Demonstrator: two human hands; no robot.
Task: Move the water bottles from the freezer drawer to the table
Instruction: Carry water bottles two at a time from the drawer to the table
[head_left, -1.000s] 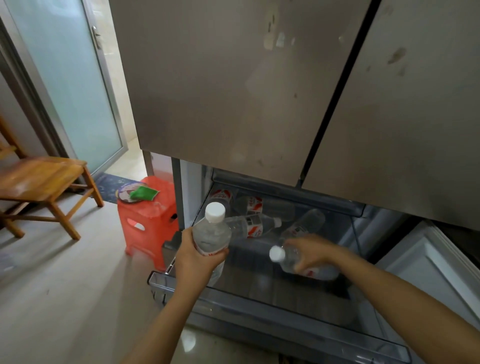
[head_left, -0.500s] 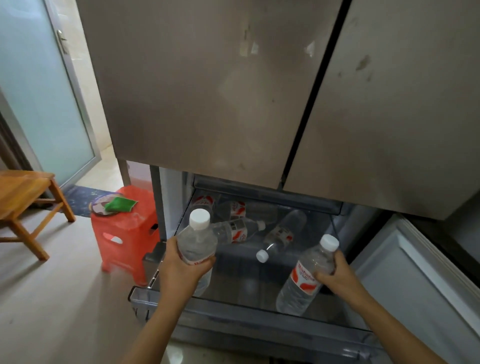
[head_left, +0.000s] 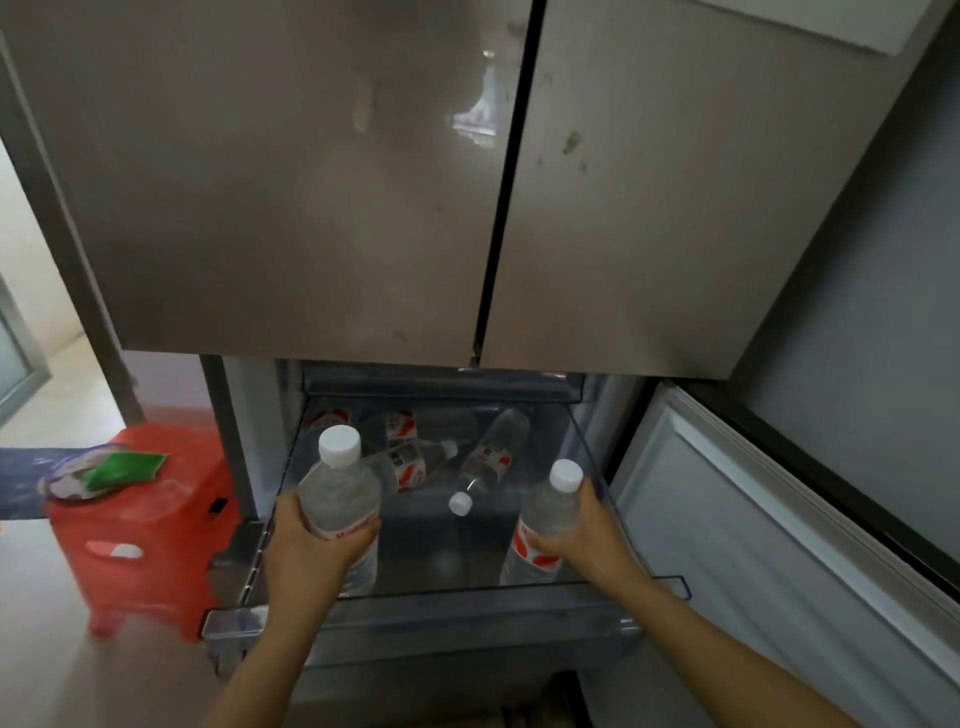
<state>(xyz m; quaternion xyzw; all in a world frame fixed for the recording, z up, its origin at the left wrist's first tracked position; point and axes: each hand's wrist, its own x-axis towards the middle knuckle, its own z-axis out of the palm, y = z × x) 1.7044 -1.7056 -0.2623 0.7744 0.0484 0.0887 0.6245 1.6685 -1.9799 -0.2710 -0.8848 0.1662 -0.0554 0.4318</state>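
- The left hand (head_left: 311, 543) is covering most of the label on its water bottle (head_left: 340, 488).
- Blur is smearing the red stool (head_left: 156, 535) and the green thing (head_left: 124, 465) on it.
- Labels on the rear bottles (head_left: 400, 423) are showing too small to read.

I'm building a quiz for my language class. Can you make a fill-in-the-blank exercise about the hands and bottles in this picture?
1. The left hand holds a water bottle whose cap is ____.
2. The right hand holds a second bottle, so each hand carries ____ bottle.
3. The remaining bottles in the freezer drawer lie on their ____.
4. The stool left of the drawer is ____.
Missing words: white; one; sides; red.
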